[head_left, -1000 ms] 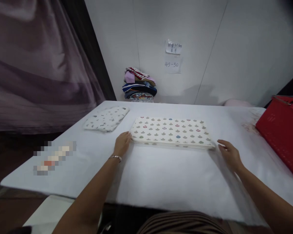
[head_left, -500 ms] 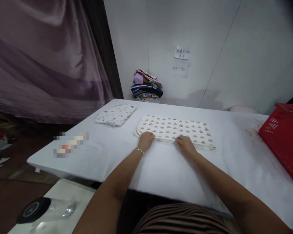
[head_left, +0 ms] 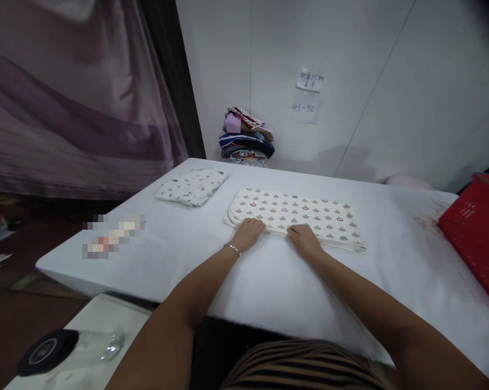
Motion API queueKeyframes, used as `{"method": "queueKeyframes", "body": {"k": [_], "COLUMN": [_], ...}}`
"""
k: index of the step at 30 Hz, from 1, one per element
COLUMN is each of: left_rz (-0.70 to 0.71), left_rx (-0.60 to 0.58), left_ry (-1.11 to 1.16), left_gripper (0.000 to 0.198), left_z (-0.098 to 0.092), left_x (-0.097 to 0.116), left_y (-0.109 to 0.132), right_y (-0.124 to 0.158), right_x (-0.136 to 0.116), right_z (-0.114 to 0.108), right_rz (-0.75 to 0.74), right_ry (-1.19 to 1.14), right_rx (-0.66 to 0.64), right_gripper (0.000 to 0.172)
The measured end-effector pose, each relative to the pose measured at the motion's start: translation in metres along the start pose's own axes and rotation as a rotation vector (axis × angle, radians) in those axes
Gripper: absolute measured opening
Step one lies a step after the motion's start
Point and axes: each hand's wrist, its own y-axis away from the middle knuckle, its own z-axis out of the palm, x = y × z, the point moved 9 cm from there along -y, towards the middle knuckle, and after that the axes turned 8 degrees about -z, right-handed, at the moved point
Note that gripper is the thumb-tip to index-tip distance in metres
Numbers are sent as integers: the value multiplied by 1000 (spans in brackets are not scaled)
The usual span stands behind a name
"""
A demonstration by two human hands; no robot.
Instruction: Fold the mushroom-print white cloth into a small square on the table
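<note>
A folded cream cloth (head_left: 295, 210) printed with small grey, red, blue and green shapes lies flat on the white-covered table (head_left: 179, 260). Its layers show along the near edge. My left hand (head_left: 248, 234), with a silver bracelet at the wrist, grips that edge left of its middle. A short way to the right, my right hand (head_left: 304, 239) holds the same edge, its fingers resting over the top. Both thumbs are mostly hidden. A second folded white cloth (head_left: 193, 186) with small dark prints lies at the table's far left.
A red plastic basket (head_left: 478, 233) stands at the table's right end. A pixelated item (head_left: 114, 235) lies near the left edge. Below on the left, a clear jar (head_left: 92, 346) with a black lid rests on a white surface. Folded fabrics (head_left: 246, 138) are stacked against the wall.
My hands have come slightly closer together along the cloth's near edge, the right one moving left. The camera view has shifted a little; the cloth keeps its folded shape.
</note>
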Motion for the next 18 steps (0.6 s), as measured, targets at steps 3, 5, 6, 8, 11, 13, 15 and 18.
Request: {"method": "queueKeyframes", "body": {"k": [3, 5, 6, 8, 11, 13, 15, 18], "left_rz": [22, 26, 25, 20, 16, 12, 7, -1], "left_rx": [-18, -11, -4, 7, 9, 4, -8, -32], "left_ry": [-24, -17, -11, 1, 10, 7, -4, -15], "left_gripper": [25, 24, 23, 23, 22, 21, 21, 22], "left_z": [1, 1, 1, 2, 4, 5, 5, 4], "left_x": [1, 2, 2, 1, 1, 0, 1, 2], "left_y": [-3, -3, -2, -1, 0, 0, 1, 3], "right_y": [-2, -2, -1, 0, 1, 1, -1, -9], "right_x": [0, 1, 2, 2, 2, 0, -3, -11], "right_z": [1, 1, 1, 1, 1, 1, 2, 7], "right_rz": [-25, -36, -42, -56, -68, -73, -82, -94], "right_ry": [24, 26, 23, 16, 19, 27, 25, 13], "right_rx": [5, 19, 25, 28, 25, 35, 57, 96], "right_gripper": [34, 35, 35, 34, 36, 37, 38, 37]}}
